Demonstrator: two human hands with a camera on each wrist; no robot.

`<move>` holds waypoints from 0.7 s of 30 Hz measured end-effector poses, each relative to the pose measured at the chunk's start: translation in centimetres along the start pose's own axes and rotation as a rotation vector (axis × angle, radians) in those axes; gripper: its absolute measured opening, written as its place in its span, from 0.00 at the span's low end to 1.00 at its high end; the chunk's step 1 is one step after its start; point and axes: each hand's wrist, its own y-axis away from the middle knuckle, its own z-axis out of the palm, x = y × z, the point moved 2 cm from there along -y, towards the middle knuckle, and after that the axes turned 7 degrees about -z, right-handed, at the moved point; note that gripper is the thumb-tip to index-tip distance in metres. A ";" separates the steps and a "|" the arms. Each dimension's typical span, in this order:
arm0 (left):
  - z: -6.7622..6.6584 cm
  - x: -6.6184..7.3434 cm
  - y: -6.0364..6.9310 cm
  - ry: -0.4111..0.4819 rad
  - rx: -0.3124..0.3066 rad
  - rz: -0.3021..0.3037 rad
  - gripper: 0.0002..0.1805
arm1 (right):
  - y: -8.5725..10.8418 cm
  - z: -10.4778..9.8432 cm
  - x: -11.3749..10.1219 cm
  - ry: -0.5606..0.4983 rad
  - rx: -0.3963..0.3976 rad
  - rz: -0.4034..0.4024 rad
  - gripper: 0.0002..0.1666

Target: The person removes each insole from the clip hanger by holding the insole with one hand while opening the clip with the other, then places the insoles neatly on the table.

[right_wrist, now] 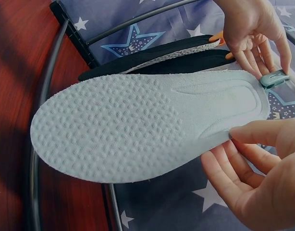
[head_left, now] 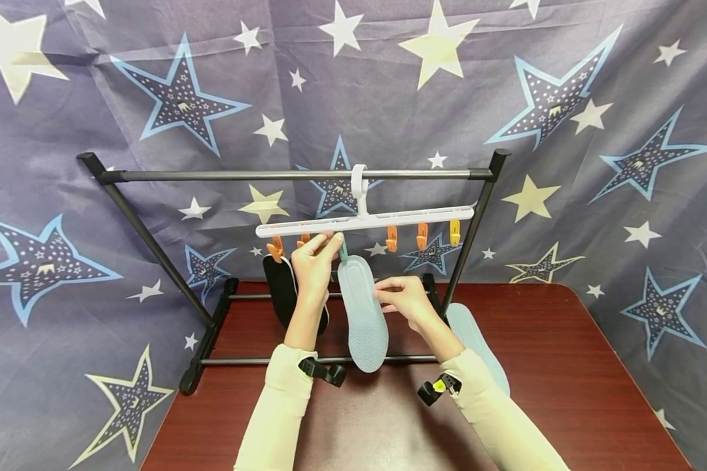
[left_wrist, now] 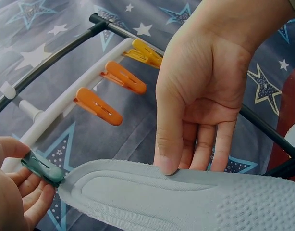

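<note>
A light blue-grey insole point(head_left: 362, 314) hangs heel up from a green clip point(left_wrist: 43, 168) under the white hanger point(head_left: 365, 221). My left hand point(head_left: 313, 265) pinches that clip between thumb and fingers, at the insole's heel end. With thumb and fingertips, my right hand point(right_wrist: 263, 168) pinches the insole's side edge below the heel. The textured forefoot points down toward the table in the head view. Black insoles point(right_wrist: 152, 55) hang to the left, held by orange clips point(head_left: 275, 249), partly hidden behind my left hand.
The hanger hooks over the top bar of a black metal rack point(head_left: 241, 175). Free orange clips point(left_wrist: 99, 106) and a yellow clip point(head_left: 455, 232) line its right half. Another light blue insole point(head_left: 477, 347) lies on the red-brown table point(head_left: 542, 366), partly behind my right forearm.
</note>
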 end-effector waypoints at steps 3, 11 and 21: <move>0.0 0.0 0.1 0.009 -0.007 0.007 0.14 | 0.0 -0.1 0.0 -0.004 -0.002 0.001 0.14; -0.1 0.1 0.4 0.014 -0.030 0.015 0.14 | 0.0 -0.5 0.2 -0.008 0.003 0.014 0.14; -0.4 -0.4 0.4 0.000 -0.076 0.009 0.16 | -0.1 -1.2 0.5 -0.019 0.015 0.008 0.15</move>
